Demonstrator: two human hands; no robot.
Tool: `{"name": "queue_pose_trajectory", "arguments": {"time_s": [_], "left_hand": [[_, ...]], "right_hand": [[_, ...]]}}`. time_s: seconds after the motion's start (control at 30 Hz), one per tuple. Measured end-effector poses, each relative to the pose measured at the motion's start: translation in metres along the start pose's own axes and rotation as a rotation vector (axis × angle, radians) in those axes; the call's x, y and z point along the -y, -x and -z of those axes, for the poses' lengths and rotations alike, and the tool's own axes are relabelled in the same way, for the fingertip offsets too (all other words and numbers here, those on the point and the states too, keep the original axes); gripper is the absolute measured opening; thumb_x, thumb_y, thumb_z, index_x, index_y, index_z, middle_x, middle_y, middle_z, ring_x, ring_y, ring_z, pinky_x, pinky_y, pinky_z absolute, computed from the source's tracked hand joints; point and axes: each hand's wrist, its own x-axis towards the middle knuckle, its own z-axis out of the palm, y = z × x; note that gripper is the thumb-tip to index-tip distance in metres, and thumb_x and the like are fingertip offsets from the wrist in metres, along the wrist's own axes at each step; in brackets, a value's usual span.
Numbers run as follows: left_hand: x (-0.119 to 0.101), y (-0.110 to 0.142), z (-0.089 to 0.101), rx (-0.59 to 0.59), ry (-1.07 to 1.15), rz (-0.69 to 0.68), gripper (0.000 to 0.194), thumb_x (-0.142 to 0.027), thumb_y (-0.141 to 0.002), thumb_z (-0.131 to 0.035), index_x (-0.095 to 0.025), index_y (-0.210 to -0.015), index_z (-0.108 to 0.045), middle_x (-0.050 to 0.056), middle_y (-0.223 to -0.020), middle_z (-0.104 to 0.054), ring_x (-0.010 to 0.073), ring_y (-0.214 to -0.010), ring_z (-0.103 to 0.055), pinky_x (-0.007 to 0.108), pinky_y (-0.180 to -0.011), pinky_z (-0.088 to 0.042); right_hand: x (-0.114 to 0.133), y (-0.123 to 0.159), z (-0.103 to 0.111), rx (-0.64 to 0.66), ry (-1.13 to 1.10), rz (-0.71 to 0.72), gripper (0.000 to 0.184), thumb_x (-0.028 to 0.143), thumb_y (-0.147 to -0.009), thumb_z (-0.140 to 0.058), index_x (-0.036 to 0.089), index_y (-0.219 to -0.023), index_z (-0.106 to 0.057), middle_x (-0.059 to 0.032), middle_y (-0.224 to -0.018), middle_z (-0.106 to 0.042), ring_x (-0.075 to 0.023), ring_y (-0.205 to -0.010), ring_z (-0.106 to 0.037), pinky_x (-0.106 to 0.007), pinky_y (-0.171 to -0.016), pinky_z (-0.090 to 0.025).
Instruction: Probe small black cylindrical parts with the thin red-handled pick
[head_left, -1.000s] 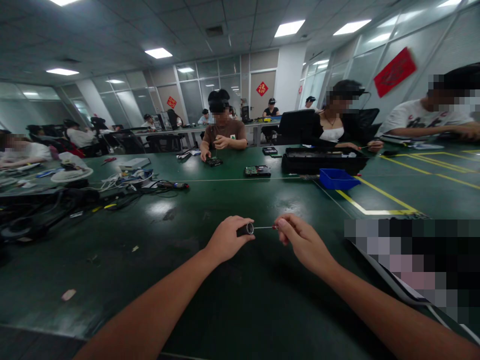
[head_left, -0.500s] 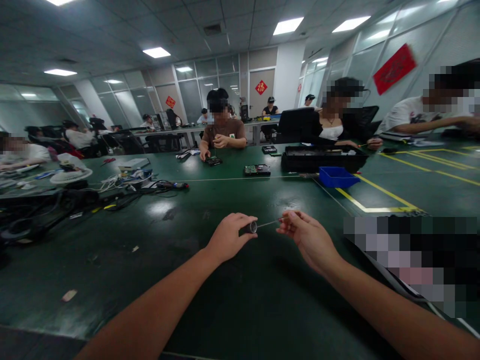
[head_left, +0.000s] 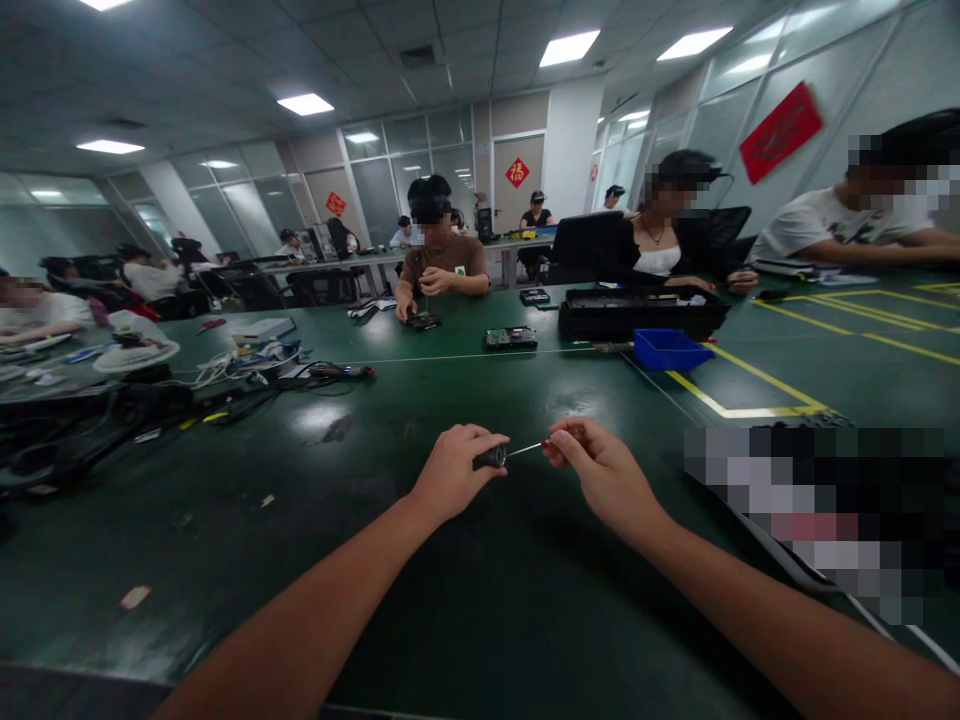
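Observation:
My left hand (head_left: 456,470) is closed round a small dark cylinder (head_left: 490,458), with thumb and fingers on its sides and its pale round end facing right. In my right hand (head_left: 592,460) is a screwdriver (head_left: 525,449) with a thin metal shaft and a reddish handle mostly covered by the fingers. The shaft points left, and its tip is at the cylinder's round end; whether it goes inside I cannot tell. Both hands are above the green tabletop (head_left: 450,620).
A blue bin (head_left: 671,350) stands before a black tray (head_left: 645,315). A hard drive (head_left: 510,338) lies ahead. Tangled cables (head_left: 247,375) and a white fan-like part (head_left: 135,352) are at left. Across the table a person (head_left: 442,260) works on another drive; other people sit to the right.
The cylinder has turned so that more of its dark side shows. My right hand and the screwdriver have shifted slightly left in view. Both hands keep their grip.

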Motion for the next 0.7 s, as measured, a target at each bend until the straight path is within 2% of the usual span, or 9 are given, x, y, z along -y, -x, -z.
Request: {"name": "queue_pose_trajectory", "arguments": {"time_s": [0.37, 0.7], "left_hand": [[0.0032, -0.0013, -0.0028, -0.049, -0.030, -0.030, 0.039, -0.025, -0.084, -0.074, -0.030, -0.122, -0.066, 0.004, -0.112, -0.063, 0.0233, -0.105, -0.055, 0.042, -0.096, -0.043], [0.0065, -0.0007, -0.0061, -0.037, 0.094, 0.016, 0.042, -0.028, -0.084, -0.075, -0.029, -0.125, -0.065, 0.005, -0.113, -0.061, 0.0225, -0.109, -0.055, 0.039, -0.097, -0.044]], "right_hand": [[-0.0007, -0.0017, -0.0016, -0.043, -0.088, -0.075, 0.032, 0.051, -0.087, -0.062, 0.020, -0.093, -0.062, -0.0052, -0.082, -0.069, -0.0189, -0.074, -0.064, -0.037, -0.070, -0.055], [-0.0039, -0.0032, -0.0017, -0.053, -0.119, -0.087, 0.031, 0.050, -0.086, -0.064, 0.020, -0.092, -0.063, -0.0040, -0.080, -0.068, -0.0173, -0.070, -0.063, -0.035, -0.068, -0.053]]}}
